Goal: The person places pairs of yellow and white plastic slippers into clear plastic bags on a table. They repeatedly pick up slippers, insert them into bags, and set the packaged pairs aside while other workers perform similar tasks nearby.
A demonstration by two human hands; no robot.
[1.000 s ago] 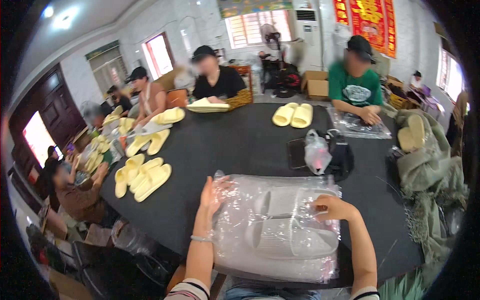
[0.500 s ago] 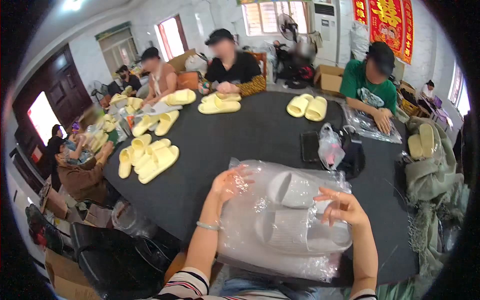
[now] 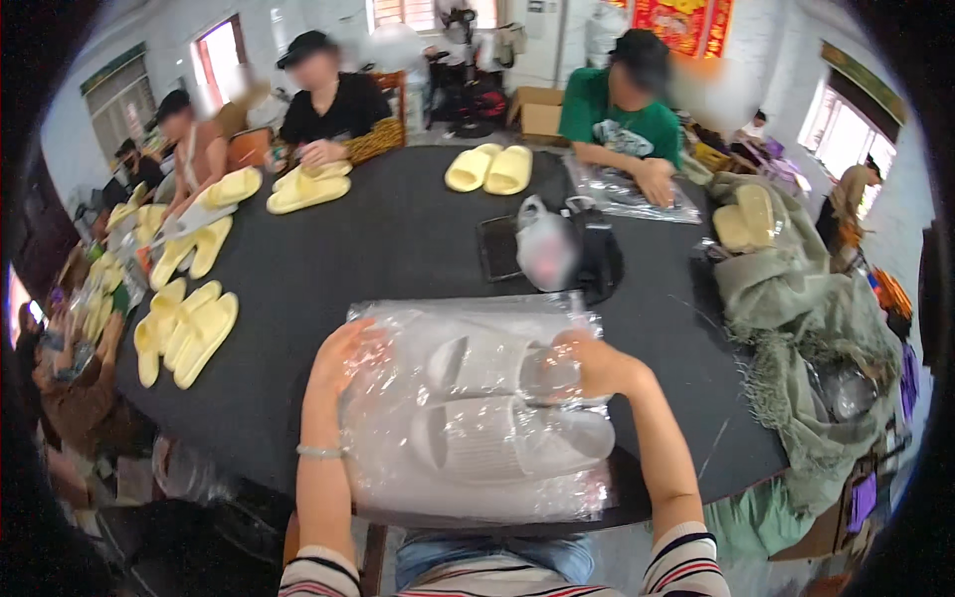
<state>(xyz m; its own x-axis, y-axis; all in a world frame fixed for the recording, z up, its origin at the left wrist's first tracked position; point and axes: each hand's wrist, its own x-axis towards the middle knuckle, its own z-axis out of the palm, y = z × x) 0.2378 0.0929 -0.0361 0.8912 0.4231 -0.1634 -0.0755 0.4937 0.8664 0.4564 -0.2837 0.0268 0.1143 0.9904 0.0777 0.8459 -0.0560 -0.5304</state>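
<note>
A pair of pale grey slippers lies side by side on a stack of clear plastic bags at the table's near edge, with glossy film around them. The far slipper (image 3: pixel 476 363) and the near slipper (image 3: pixel 468 438) both have their sole ends toward the right. My left hand (image 3: pixel 343 358) rests on the left side of the plastic bags (image 3: pixel 383 478), fingers apart and partly blurred by shiny film. At the right end of the far slipper, my right hand (image 3: pixel 592 366) has its fingers curled down over the slipper and film; the fingertips are partly hidden.
Yellow slippers (image 3: pixel 204 338) sit at the left of the dark table (image 3: pixel 368 239), another pair (image 3: pixel 487 169) at the far side. A dark flat case (image 3: pixel 497 249), a small plastic bag (image 3: pixel 544 249) and a grey-green cloth (image 3: pixel 776 289) lie beyond and right. Several people sit around.
My right hand has come down from above the bag onto the far slipper's end, its fingers curling. My left hand stays at the bags' left side. The view has turned right.
</note>
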